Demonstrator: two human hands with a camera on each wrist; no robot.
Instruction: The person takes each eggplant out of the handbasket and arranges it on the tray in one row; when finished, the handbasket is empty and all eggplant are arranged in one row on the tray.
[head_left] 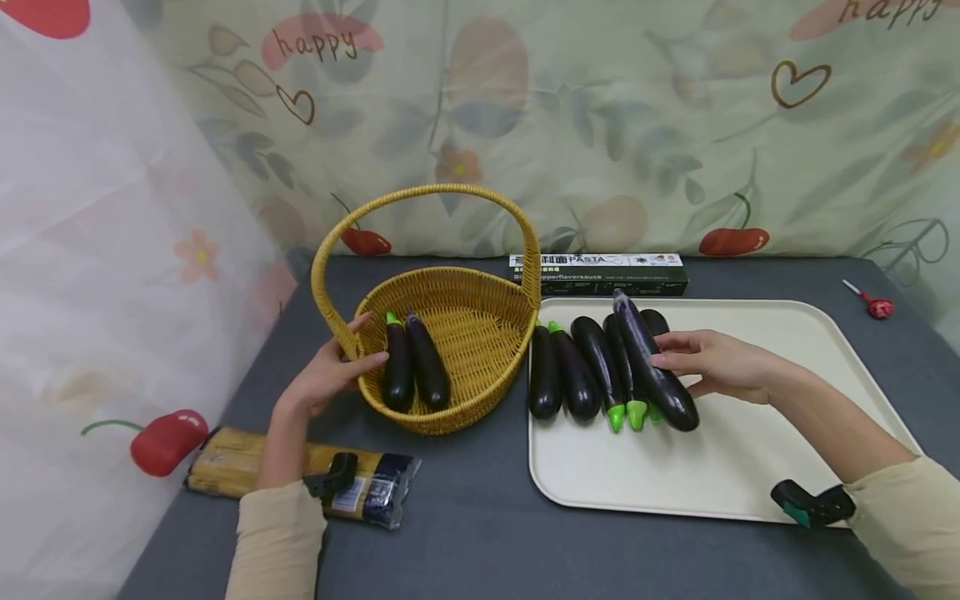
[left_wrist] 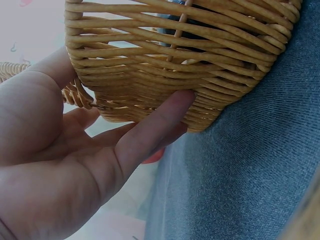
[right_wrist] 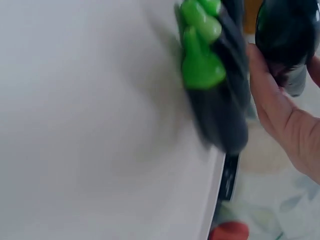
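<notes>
Pack [head_left: 375, 485] is lying nearest. Right hand [head_left: 712, 362] is pinching an eggplant [head_left: 651, 358] above the tray [head_left: 615, 475], which is carrying a row of eggplants [head_left: 576, 379]. Left hand [head_left: 330, 373] is gripping the basket [head_left: 483, 342], which is holding two more. Box [head_left: 600, 277] is sitting behind tray.

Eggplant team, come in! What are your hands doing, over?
Left hand gripping the basket. Right hand holding an eggplant above the tray. Two eggplants inside basket. Handle arching above, maybe in the way.

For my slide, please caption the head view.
Left hand holds wicker basket with two eggplants; right hand grips another eggplant over tray.
</notes>
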